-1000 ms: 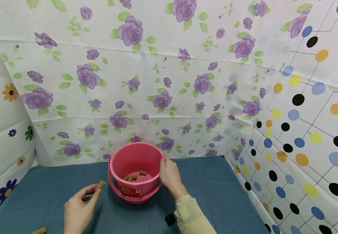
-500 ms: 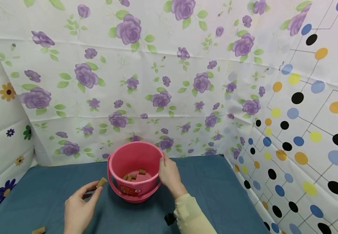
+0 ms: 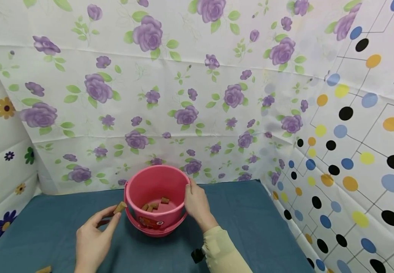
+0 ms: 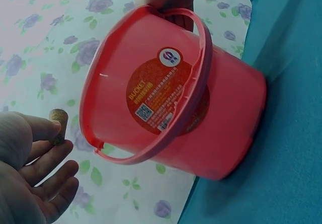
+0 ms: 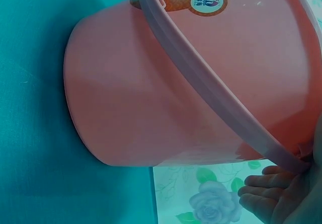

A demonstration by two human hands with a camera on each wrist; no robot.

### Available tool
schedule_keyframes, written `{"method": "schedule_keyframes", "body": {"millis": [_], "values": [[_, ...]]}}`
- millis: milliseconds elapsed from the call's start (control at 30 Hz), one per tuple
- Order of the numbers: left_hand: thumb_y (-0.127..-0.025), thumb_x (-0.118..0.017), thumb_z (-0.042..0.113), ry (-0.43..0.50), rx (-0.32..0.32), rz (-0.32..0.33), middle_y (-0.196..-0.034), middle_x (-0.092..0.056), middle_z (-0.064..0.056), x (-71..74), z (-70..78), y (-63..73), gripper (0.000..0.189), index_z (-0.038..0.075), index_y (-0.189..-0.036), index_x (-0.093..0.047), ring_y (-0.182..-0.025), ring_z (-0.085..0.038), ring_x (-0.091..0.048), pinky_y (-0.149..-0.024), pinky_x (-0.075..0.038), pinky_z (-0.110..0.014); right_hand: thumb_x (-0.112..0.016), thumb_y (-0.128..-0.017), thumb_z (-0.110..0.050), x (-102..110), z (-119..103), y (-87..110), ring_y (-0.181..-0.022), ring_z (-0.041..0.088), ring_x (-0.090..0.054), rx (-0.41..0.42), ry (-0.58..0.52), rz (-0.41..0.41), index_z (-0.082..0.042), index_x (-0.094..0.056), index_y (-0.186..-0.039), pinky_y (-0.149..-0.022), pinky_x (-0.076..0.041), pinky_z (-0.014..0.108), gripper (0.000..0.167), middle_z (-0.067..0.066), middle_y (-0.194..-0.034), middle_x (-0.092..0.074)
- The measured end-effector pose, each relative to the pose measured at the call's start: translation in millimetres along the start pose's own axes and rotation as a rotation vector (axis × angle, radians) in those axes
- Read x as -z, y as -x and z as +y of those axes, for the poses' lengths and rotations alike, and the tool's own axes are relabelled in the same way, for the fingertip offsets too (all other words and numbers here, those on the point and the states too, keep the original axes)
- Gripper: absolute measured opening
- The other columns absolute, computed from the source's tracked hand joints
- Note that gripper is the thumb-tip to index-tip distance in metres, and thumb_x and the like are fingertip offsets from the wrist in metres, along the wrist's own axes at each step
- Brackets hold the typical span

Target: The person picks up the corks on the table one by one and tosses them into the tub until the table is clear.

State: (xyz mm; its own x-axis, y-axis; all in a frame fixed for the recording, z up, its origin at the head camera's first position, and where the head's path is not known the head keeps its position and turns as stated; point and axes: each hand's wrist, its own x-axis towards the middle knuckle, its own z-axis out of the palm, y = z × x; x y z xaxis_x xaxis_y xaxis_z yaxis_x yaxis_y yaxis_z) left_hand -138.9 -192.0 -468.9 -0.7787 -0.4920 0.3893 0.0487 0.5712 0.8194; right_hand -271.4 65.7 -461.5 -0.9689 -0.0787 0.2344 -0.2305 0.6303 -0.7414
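Observation:
My left hand (image 3: 94,240) pinches a small brown cork (image 3: 120,207) between thumb and fingertips, just left of the pink bucket's (image 3: 171,213) rim. In the left wrist view the cork (image 4: 59,124) stands apart from the bucket (image 4: 231,103), whose label faces that camera. On the bucket's right side, my right hand (image 3: 197,204) grips the rim; in the right wrist view its fingers (image 5: 261,191) lie along the outer wall. Several corks (image 3: 164,200) lie on the bucket's floor. The bucket stands upright, its handle (image 4: 198,83) hanging down in front.
Another cork (image 3: 44,269) lies on the blue tablecloth (image 3: 251,227) at the lower left, cut by the frame edge. Behind the table hangs a flowered white sheet (image 3: 169,151), with a dotted sheet (image 3: 340,182) on the right. A small black object (image 3: 197,256) is at the right wrist.
My left hand has moved slightly up and to the right, bringing the cork closer to the bucket's rim. The right hand keeps its grip. The view has shifted a little.

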Motion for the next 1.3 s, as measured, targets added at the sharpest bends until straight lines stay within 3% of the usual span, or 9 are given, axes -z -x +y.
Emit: {"method": "schedule_keyframes", "body": {"millis": [400,800,1300], "values": [[-0.101,-0.078,0.023,0.013,-0.03,-0.025,-0.115,-0.078,-0.009,-1.7,11.9,-5.2,0.03,0.011,-0.129,-0.079,-0.104,-0.027,-0.071,-0.082,-0.048,-0.015,-0.038,-0.117,-0.026,0,0,0.0,-0.135,0.038,-0.061,0.012,0.014,0.001,-0.001,-0.051,-0.158,-0.11,-0.05,0.058,0.05,0.02,-0.15,-0.061],[-0.099,-0.081,0.021,0.057,-0.148,-0.006,-0.114,-0.078,-0.008,-6.2,24.0,-12.8,0.03,0.011,-0.127,-0.08,-0.103,-0.022,-0.069,-0.083,-0.046,-0.012,-0.04,-0.116,-0.024,1,-3,-1.0,-0.135,0.038,-0.061,0.018,0.023,0.006,0.0,-0.051,-0.158,-0.109,-0.05,0.059,0.049,0.02,-0.15,-0.061],[-0.098,-0.082,0.018,0.09,-0.21,-0.015,-0.116,-0.078,-0.008,-10.8,38.5,-24.3,0.026,0.01,-0.123,-0.082,-0.099,-0.023,-0.069,-0.079,-0.045,-0.015,-0.04,-0.116,-0.023,-1,-2,-0.7,-0.135,0.039,-0.061,0.019,0.028,0.002,0.001,-0.051,-0.157,-0.109,-0.05,0.059,0.049,0.021,-0.15,-0.061]]}}
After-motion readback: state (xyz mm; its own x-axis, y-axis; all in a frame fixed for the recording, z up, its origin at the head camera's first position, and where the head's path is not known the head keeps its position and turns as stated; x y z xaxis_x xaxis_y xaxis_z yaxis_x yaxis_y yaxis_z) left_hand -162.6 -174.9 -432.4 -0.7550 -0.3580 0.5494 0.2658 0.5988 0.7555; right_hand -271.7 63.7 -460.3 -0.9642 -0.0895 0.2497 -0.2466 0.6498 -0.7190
